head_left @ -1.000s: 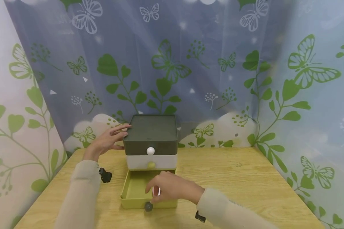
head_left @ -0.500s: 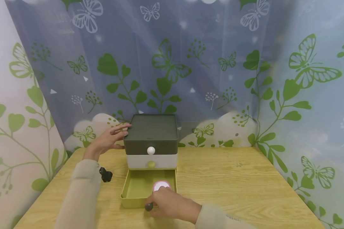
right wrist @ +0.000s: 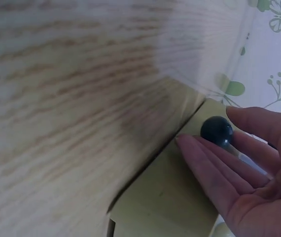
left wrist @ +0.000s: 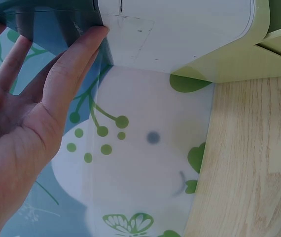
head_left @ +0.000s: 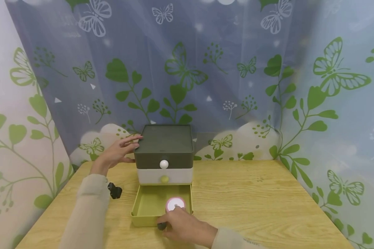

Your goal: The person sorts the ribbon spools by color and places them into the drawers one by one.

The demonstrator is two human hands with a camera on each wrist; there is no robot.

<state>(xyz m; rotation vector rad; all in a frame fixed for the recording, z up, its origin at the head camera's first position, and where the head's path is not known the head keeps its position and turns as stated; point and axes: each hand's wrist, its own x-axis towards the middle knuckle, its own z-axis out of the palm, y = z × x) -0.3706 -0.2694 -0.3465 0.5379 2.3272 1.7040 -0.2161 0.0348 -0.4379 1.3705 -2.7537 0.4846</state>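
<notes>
A small drawer cabinet (head_left: 166, 159) stands on the table, with a dark top tier, a white middle tier and a yellow-green bottom drawer (head_left: 148, 220) pulled out. Inside that drawer, at its right front, lies a round white thing with a pink rim (head_left: 175, 202); its lower part is hidden by my right hand (head_left: 187, 224). The thumb and fingers of this hand pinch the drawer's dark round knob (right wrist: 216, 131). My left hand (head_left: 116, 154) rests its extended fingertips against the left side and top edge of the dark tier.
The other two tiers have a white knob (head_left: 163, 164) and a yellow-green knob (head_left: 164, 179). A black wrist device (head_left: 115, 190) sits by the left sleeve. Patterned curtains (head_left: 230, 86) enclose the wooden table (head_left: 252, 200) at the back and sides.
My right hand has moved from above the drawer, where it held the round white thing, down to the knob. The round thing now lies in the drawer. The left hand has stayed put.
</notes>
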